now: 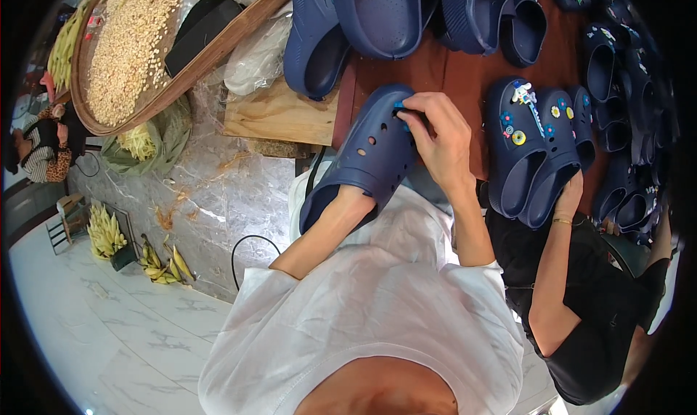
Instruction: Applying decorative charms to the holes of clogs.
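Note:
A dark navy foam clog with vent holes lies toe-up over the table edge in front of me. My left hand reaches into its foot opening from the heel side, so its fingers are hidden inside. At the toe, my right hand pinches a small blue shoe charm against a hole with thumb and forefinger. The charm's shape is mostly covered by the fingers. The other vent holes that show hold nothing.
More navy clogs stand on the reddish-brown table. To my right, a co-worker's hand touches a pair of charm-decorated clogs. A wooden board and a round tray of pale kernels sit at the left.

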Demonstrator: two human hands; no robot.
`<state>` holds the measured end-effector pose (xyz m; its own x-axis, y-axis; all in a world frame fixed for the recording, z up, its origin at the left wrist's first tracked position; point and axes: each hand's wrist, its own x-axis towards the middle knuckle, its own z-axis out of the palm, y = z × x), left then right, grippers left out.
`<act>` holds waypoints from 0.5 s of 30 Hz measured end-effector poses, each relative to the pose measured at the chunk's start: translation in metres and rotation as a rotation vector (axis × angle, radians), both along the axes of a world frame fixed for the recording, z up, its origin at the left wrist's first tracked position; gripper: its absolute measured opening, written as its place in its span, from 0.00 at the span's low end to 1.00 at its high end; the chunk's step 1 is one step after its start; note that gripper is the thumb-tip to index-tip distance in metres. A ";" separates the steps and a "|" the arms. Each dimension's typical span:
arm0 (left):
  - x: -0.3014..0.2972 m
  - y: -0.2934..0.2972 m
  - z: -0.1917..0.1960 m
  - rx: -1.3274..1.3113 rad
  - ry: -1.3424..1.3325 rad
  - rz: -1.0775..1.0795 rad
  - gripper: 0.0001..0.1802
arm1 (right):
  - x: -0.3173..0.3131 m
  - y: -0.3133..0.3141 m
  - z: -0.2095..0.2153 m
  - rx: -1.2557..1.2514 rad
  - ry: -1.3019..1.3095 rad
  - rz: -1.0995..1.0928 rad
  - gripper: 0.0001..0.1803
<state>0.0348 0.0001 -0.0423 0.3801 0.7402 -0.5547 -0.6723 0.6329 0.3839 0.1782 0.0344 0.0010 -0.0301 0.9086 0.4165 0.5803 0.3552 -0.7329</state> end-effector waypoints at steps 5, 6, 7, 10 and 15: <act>-0.003 -0.005 0.008 -0.018 -0.020 0.012 0.21 | 0.004 -0.005 -0.001 -0.037 0.053 -0.015 0.12; -0.003 -0.005 0.009 -0.022 -0.024 0.014 0.21 | 0.005 -0.006 -0.001 -0.052 0.084 -0.007 0.12; -0.004 -0.005 0.010 -0.027 -0.028 0.016 0.21 | 0.005 -0.005 0.000 -0.052 0.084 -0.009 0.12; 0.002 0.002 0.010 -0.042 -0.037 0.021 0.21 | 0.005 -0.004 0.008 -0.222 0.166 -0.020 0.12; 0.003 0.006 0.013 -0.064 -0.052 0.030 0.21 | -0.004 -0.011 0.010 -0.136 -0.012 -0.015 0.11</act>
